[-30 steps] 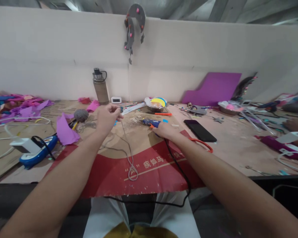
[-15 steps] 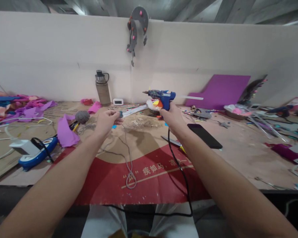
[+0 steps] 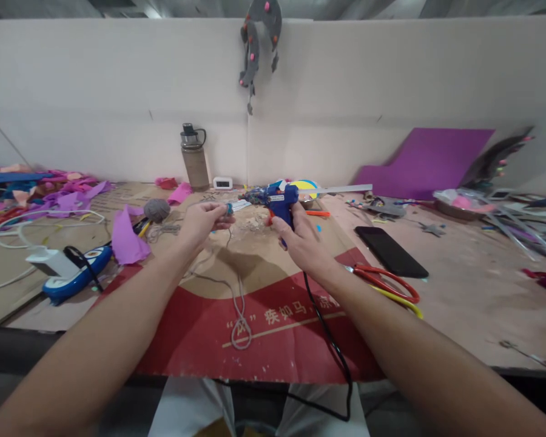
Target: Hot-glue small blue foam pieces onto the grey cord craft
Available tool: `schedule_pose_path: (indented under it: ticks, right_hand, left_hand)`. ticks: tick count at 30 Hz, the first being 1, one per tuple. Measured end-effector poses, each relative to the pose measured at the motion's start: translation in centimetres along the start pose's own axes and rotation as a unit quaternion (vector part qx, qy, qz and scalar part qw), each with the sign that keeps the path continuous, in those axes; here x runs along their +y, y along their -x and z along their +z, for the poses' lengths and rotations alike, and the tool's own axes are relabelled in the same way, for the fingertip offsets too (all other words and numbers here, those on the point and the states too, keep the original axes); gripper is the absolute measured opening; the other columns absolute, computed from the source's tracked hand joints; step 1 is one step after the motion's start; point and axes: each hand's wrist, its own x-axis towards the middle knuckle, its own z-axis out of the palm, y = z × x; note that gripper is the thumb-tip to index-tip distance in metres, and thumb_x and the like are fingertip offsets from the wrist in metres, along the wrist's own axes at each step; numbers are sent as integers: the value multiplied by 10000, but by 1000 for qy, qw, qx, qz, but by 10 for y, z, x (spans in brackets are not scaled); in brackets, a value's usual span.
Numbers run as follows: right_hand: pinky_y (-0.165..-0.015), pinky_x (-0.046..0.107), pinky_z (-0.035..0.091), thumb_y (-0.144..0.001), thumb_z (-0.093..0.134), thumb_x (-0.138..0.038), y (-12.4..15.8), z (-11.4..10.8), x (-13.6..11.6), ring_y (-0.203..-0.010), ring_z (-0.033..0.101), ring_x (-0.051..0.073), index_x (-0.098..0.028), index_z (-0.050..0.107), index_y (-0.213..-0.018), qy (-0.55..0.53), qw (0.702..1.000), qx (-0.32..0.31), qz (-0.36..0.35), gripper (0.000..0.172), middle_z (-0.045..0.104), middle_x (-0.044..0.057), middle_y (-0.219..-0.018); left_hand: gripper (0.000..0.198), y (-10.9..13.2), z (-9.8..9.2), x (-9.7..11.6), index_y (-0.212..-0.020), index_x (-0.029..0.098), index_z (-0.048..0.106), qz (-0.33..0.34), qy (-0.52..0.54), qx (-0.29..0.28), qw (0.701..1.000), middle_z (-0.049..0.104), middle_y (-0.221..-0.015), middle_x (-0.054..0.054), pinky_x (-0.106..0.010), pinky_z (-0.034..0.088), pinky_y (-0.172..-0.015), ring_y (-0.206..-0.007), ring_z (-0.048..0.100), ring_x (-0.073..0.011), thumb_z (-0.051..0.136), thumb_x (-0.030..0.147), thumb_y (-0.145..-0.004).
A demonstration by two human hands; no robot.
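Observation:
My right hand [image 3: 303, 238] is wrapped round the handle of a blue hot glue gun [image 3: 282, 199], its nozzle pointing left and a white glue stick [image 3: 337, 189] jutting from its back. Pinched in my left hand [image 3: 207, 222] is a small teal piece [image 3: 230, 209], too small to make out fully. The glue gun's tip is close to that piece; whether they touch I cannot tell. Grey yarn [image 3: 240, 321] hangs below my left hand and loops over the red and brown cardboard [image 3: 186, 340]. From the glue gun a black cord [image 3: 334, 340] runs down over the table edge.
Red-handled pliers [image 3: 386, 282] and a black phone [image 3: 391, 252] lie right of my right forearm. A grey yarn ball [image 3: 157, 210], a purple felt scrap [image 3: 128, 237] and a blue power strip [image 3: 79, 276] are on the left. A bottle [image 3: 195, 159] stands by the wall.
The glue gun in my right hand has come left and down, its nozzle now near the teal piece. My left hand has shifted slightly right. The view has turned a little, showing the red-handled pliers.

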Motion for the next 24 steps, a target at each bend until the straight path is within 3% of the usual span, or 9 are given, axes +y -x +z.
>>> schedule_pose_path:
  ticks: [8,24]
  right_hand:
    - [-881,427,466,-911,440,-331,2,3,-6,-992,581,249,-216,479,-1225,40,999,-1,-34,337,618,112,-1103]
    - [-944,452,443,-919,431,-319,3,7,-3,-1116,547,280,-185,429,-1316,71,996,-5,-52,420,601,140,-1158]
  left_hand:
    - [84,6,9,6,-734,110,630,-2,37,8,999,690,-667,-66,-260,575,-665,-625,691,-147,678,177,-748]
    - [62,11,16,9,-755,103,621,17,21,11,1000,694,-670,-68,-310,596,-704,-630,700,-165,673,138,-749]
